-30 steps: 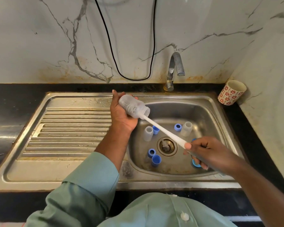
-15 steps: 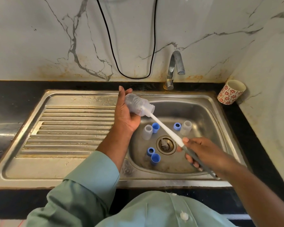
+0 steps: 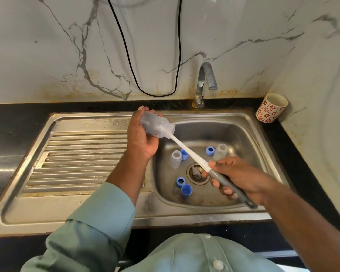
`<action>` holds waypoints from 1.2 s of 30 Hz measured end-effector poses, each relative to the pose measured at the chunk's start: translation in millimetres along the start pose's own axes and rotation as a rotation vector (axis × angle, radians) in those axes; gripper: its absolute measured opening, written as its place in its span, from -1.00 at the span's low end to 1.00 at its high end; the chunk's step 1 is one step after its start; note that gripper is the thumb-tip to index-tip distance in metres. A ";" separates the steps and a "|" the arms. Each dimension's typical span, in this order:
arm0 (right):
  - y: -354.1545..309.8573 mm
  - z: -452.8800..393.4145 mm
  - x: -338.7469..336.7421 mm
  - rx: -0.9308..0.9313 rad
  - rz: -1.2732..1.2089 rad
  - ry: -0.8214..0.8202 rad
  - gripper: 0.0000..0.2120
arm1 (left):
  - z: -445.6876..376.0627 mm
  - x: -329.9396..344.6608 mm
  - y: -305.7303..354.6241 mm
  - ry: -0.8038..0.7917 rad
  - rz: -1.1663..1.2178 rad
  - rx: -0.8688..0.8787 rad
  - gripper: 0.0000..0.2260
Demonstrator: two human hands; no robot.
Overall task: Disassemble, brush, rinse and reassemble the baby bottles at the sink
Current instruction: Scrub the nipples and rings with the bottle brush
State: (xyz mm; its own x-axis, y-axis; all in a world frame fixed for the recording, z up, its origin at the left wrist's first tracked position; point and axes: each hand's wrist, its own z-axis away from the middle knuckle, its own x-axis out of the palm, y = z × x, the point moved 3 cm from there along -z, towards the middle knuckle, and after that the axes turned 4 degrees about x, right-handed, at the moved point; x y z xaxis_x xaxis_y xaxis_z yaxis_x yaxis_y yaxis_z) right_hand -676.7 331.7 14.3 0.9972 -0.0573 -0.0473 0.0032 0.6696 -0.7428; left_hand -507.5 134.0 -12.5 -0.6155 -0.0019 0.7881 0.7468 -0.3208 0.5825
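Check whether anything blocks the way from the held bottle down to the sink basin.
Nothing visible does. The left hand holds the bottle above the basin; only the brush in the right hand sticks out of its mouth. Loose parts lie around the drain.

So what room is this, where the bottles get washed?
Most likely a kitchen: a steel sink with a ribbed draining board, a tap on a marble wall, and a patterned cup on the dark counter.
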 end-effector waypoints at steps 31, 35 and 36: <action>-79.8 21.2 -65.6 -0.321 1.230 0.051 -0.70 | 48.4 -17.2 -44.0 0.062 0.027 -0.156 -0.87; -21.8 4.8 -36.9 -0.158 0.398 -0.018 -0.85 | 30.6 1.2 -13.8 -0.114 0.240 -0.028 -0.84; -7.8 -2.2 -24.0 -0.157 0.231 0.015 -0.82 | 23.0 8.1 -5.7 -0.152 0.242 0.009 -0.88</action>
State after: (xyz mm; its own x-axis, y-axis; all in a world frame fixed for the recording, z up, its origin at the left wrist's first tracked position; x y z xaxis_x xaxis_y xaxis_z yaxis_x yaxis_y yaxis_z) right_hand -700.8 326.1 19.8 0.9689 0.0719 -0.2367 -0.2371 0.5431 -0.8055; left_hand -511.0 157.6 -4.9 -0.3749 0.0644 0.9248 0.8700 -0.3202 0.3750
